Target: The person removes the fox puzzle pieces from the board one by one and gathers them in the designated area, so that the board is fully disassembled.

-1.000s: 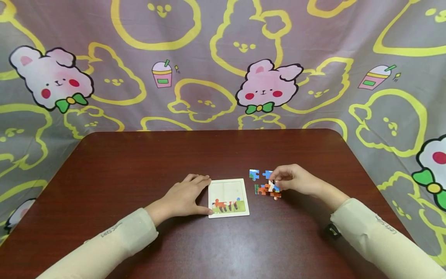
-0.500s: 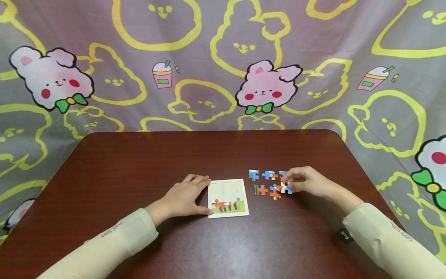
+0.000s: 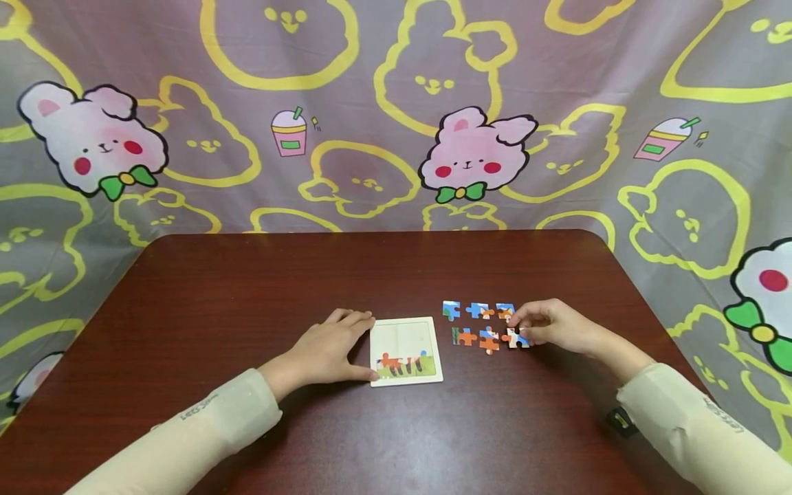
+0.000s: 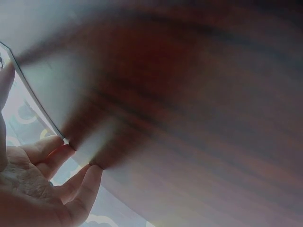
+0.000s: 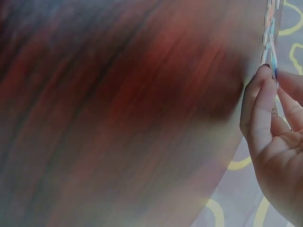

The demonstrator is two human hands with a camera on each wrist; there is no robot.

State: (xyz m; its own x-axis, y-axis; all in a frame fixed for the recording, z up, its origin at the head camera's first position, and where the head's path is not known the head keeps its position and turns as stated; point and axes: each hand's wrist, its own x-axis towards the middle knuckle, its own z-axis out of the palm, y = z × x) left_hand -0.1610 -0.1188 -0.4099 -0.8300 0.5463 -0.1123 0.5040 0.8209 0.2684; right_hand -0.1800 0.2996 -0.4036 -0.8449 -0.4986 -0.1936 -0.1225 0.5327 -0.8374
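Note:
My left hand (image 3: 322, 349) rests at the left edge of a square pale puzzle tray (image 3: 402, 339), its fingertips and thumb touching the frame. Along the tray's lower part lie joined pieces (image 3: 408, 368) with green ground and orange and dark legs. To the right, my right hand (image 3: 559, 326) pinches a white and blue puzzle piece (image 3: 516, 339) by its right side, thumb and fingertips together. In the right wrist view this hand (image 5: 277, 127) holds the piece, seen edge-on. The left wrist view has the left fingers (image 4: 87, 189) at the table surface.
Several loose pieces lie in two rows between tray and right hand, among them a blue and green piece (image 3: 451, 309) and an orange and green piece (image 3: 463, 337). They lie on a dark brown table (image 3: 309, 275), with a cartoon-printed curtain (image 3: 359, 89) behind it.
My right hand has moved right with the white and blue piece, away from the other pieces, uncovering the upper right one. The left hand and tray have stayed put.

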